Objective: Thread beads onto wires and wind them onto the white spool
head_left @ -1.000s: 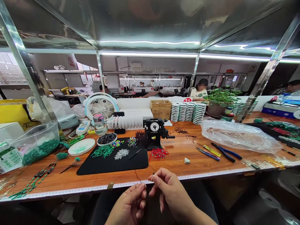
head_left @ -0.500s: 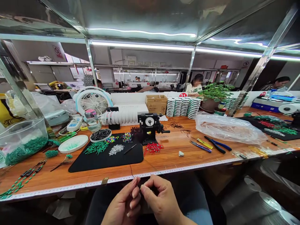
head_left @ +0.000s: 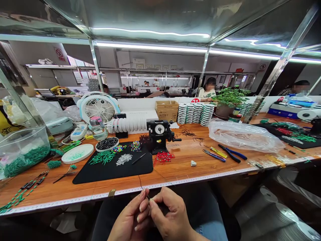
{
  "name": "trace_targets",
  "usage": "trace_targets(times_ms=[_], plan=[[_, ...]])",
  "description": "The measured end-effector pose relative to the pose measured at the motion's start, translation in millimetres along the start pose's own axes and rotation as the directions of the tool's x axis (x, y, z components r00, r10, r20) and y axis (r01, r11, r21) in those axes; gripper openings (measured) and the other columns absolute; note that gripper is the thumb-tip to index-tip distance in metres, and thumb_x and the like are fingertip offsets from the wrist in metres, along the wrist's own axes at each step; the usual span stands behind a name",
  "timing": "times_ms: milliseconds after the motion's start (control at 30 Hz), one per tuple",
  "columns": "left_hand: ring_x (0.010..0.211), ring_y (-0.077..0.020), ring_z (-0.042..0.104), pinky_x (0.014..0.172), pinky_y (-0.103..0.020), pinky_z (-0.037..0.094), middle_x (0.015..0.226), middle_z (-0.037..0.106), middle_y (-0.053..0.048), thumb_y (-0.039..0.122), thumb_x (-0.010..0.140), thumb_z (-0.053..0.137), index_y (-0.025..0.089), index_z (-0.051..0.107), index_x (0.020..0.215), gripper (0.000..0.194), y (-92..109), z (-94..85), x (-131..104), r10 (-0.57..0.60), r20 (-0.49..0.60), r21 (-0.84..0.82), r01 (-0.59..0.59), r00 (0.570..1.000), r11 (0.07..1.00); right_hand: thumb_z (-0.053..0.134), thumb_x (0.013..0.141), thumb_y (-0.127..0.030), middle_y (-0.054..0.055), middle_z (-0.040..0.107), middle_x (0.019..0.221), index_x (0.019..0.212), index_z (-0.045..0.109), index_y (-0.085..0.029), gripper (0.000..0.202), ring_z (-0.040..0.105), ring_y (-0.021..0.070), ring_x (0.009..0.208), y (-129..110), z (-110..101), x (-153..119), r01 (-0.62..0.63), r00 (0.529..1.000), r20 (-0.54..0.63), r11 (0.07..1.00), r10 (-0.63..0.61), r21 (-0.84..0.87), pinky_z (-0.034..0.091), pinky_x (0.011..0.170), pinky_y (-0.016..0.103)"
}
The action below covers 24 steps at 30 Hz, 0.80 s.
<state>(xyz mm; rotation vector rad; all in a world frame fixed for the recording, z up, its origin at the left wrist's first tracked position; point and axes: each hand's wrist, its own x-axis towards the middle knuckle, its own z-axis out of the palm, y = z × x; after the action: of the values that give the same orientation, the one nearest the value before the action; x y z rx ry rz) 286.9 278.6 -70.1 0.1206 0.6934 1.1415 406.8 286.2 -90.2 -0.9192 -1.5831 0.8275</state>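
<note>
In front of the table edge, my left hand (head_left: 134, 212) is closed, thumb and forefinger pinching a thin dark line (head_left: 140, 181) whose free end sticks up past the fingertips. Close beside it, my right hand (head_left: 172, 211) pinches the same line; a short dark piece shows between the two sets of fingertips. Anything smaller in the fingers is hidden. Beyond the hands lies a black mat (head_left: 110, 172) with green tubes (head_left: 102, 158), small silvery pieces (head_left: 124, 159), coloured beads (head_left: 135, 146) and a dark pen-like tool (head_left: 138, 158). Red pieces (head_left: 163, 156) are heaped beside the mat.
A black hand-cranked counter (head_left: 158, 134) stands behind the mat with white spools (head_left: 129, 125). To the right are pliers (head_left: 232, 154), a yellow-handled tool (head_left: 219, 152) and a plastic bag (head_left: 245, 135). A measuring tape (head_left: 200, 178) runs along the front edge. Co-workers sit farther back.
My right fingertips have shifted slightly left and up towards the left hand. A short dark piece of the line now shows between them. The view has moved a little.
</note>
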Motion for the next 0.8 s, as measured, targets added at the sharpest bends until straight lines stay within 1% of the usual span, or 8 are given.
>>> trace_targets(times_ms=[133,300,367,500,600,700,800], plan=[[0.034,0.0013,0.026,0.032,-0.011,0.017,0.045,0.041,0.008,0.02,0.056,0.082,0.011,0.061,0.065,0.025,0,0.0,-1,0.005,-0.001,0.007,-0.005,1.0,1.0,0.053,0.076,-0.017,0.004,0.056,0.062,0.063,0.06,-0.015,0.015,0.051,0.0114,0.052,-1,0,0,0.005,1.0,-0.005,1.0,-0.005,-0.005,0.04,0.051,0.023],[0.033,0.0011,0.026,0.032,-0.011,0.018,0.043,0.04,0.008,0.022,0.056,0.082,0.011,0.059,0.061,0.026,-1,-0.8,-1,-0.008,0.019,0.035,0.007,1.0,0.999,0.053,0.078,-0.022,0.005,0.058,0.066,0.065,0.062,-0.015,0.017,0.052,0.0125,0.056,1,0,0,-0.035,0.999,0.017,0.999,0.035,0.016,0.043,0.055,0.025],[0.033,0.0011,0.025,0.032,-0.011,0.018,0.042,0.039,0.008,0.023,0.056,0.082,0.011,0.058,0.06,0.027,-1,-0.4,0,-0.013,0.03,0.051,0.012,0.999,0.999,0.054,0.079,-0.027,0.005,0.058,0.066,0.065,0.063,-0.017,0.02,0.052,0.013,0.057,2,0,0,-0.07,0.997,0.031,0.996,0.069,0.046,0.044,0.056,0.026],[0.033,0.001,0.023,0.032,-0.011,0.016,0.039,0.036,0.009,0.026,0.057,0.082,0.012,0.053,0.052,0.033,-1,0.3,0,-0.024,0.033,0.078,0.021,0.999,0.997,0.057,0.079,-0.042,0.006,0.059,0.07,0.066,0.062,-0.018,0.027,0.054,0.015,0.062,2,1,1,-0.188,0.981,0.081,0.971,0.178,0.147,0.045,0.057,0.027],[0.034,0.0007,0.024,0.033,-0.011,0.017,0.04,0.037,0.008,0.027,0.058,0.081,0.012,0.05,0.049,0.036,-3,-1.4,2,-0.012,0.025,0.101,0.009,1.0,0.995,0.058,0.077,-0.049,0.005,0.059,0.068,0.065,0.059,-0.018,0.033,0.055,0.0154,0.063,-1,2,3,-0.285,0.958,0.104,0.933,0.268,0.221,0.045,0.057,0.026],[0.035,0.0004,0.023,0.033,-0.011,0.017,0.039,0.035,0.007,0.033,0.058,0.08,0.012,0.048,0.048,0.04,-8,-5.4,4,-0.034,0.022,0.154,0.03,0.999,0.988,0.06,0.074,-0.054,0.003,0.057,0.058,0.059,0.051,-0.016,0.041,0.054,0.0125,0.055,-2,1,8,-0.402,0.915,0.15,0.864,0.373,0.304,0.043,0.051,0.023],[0.036,0.0002,0.023,0.034,-0.012,0.016,0.04,0.036,0.007,0.036,0.057,0.081,0.012,0.048,0.048,0.041,-9,-8.6,6,-0.044,0.001,0.204,0.043,0.999,0.978,0.062,0.071,-0.058,-0.001,0.053,0.05,0.059,0.047,-0.016,0.046,0.046,0.0071,0.041,3,-5,10,-0.523,0.851,0.295,0.758,0.435,0.391,0.036,0.04,0.019]])
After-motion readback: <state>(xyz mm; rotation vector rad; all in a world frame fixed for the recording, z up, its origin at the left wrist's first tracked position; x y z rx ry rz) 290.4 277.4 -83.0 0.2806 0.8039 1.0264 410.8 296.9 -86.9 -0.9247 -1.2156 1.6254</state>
